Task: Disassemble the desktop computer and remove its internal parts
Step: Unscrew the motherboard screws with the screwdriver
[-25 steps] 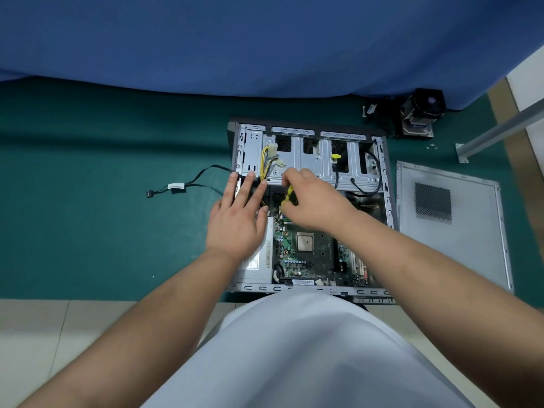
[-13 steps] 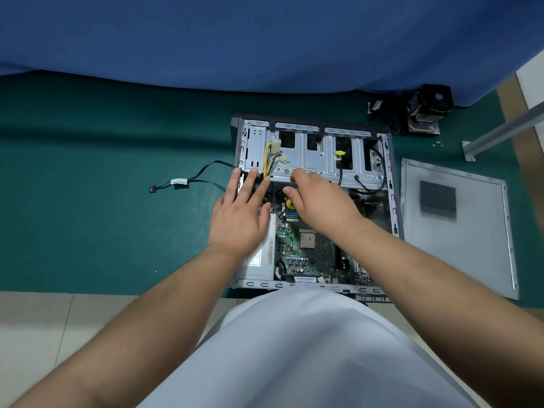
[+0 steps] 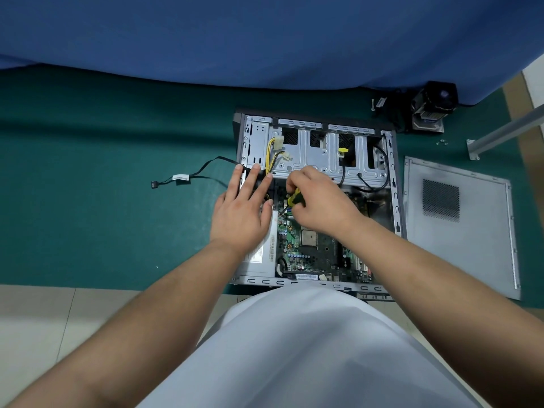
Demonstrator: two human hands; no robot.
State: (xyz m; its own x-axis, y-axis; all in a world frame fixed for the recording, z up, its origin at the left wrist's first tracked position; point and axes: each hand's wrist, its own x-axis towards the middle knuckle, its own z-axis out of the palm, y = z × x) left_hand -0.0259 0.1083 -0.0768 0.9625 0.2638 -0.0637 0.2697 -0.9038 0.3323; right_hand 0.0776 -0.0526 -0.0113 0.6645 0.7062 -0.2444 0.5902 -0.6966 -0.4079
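While the right hand [image 3: 319,201] grips a yellow-black screwdriver [image 3: 294,198] mid-frame, the left hand [image 3: 241,210] lies flat, fingers straight; the green circuit-board mobo [image 3: 312,248] prob. stiff, fragile; lift by edges.

No text can be read. The white label [image 3: 260,251] on the power supply [image 3: 256,260], the barcode sticker [image 3: 306,276] at the motherboard's [image 3: 321,254] near edge and the white tag [image 3: 181,178] on the loose black cable [image 3: 206,169] all carry print too small to make out.
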